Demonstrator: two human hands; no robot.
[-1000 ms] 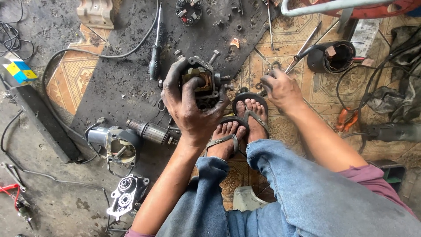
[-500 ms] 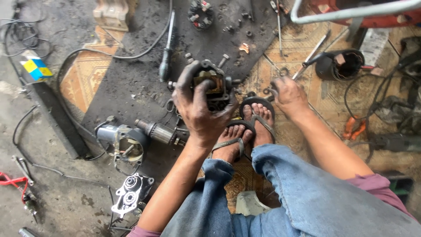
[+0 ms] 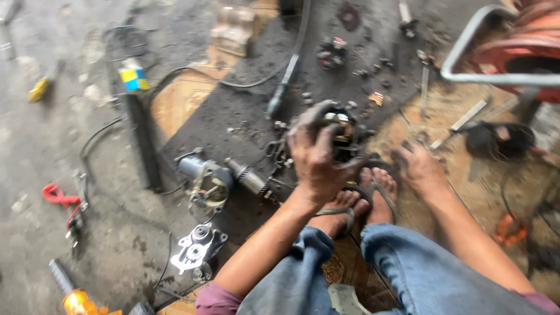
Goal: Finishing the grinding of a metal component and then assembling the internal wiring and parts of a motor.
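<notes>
My left hand [image 3: 315, 154] is wrapped over a dark, greasy round motor part [image 3: 341, 133] with copper windings, holding it on the oily floor just ahead of my sandalled feet [image 3: 364, 201]. My right hand [image 3: 417, 169] rests low to the right of the feet, fingers curled near the floor; the blur hides whether it grips anything. A grey metal motor housing with a geared shaft [image 3: 213, 181] lies to the left of the held part. A silver end cover [image 3: 195, 248] lies nearer me on the left.
Scattered bolts and small parts [image 3: 373, 76] lie on the black mat behind the hands. A screwdriver-like tool [image 3: 283, 87], a long black bar [image 3: 140, 140], red pliers [image 3: 61, 198] and an orange-handled tool [image 3: 76, 300] lie left. An orange reel with a metal frame [image 3: 513, 52] stands far right.
The view has swung right and down and is blurred. My left hand stays clamped on the motor part. My right hand has dropped lower, closer to my feet.
</notes>
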